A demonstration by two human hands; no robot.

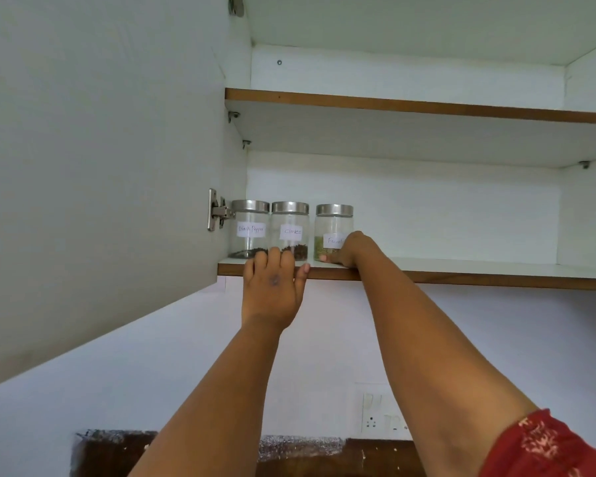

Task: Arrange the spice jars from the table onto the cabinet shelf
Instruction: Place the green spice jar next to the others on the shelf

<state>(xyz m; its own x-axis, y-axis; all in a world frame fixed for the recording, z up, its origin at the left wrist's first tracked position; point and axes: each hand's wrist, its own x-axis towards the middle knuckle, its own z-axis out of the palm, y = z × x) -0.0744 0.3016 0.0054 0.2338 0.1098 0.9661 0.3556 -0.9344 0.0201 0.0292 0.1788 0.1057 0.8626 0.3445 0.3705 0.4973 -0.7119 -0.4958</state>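
Observation:
Three clear glass jars with steel lids stand in a row at the left end of the lower cabinet shelf (461,270). The leftmost is the black pepper jar (249,228), then the cloves jar (290,228), then the fennel jar (331,228) with green seeds. My right hand (350,249) wraps the lower right side of the fennel jar, thumb at its base. My left hand (272,287) rests on the shelf's front edge with fingers curled over it, just in front of the cloves jar; whether it touches the jar is unclear.
The open cabinet door (100,166) hangs on the left, its hinge (215,211) beside the black pepper jar. An upper shelf (427,108) sits above. Bare shelf surface extends right of the fennel jar. A wall socket (375,414) is below.

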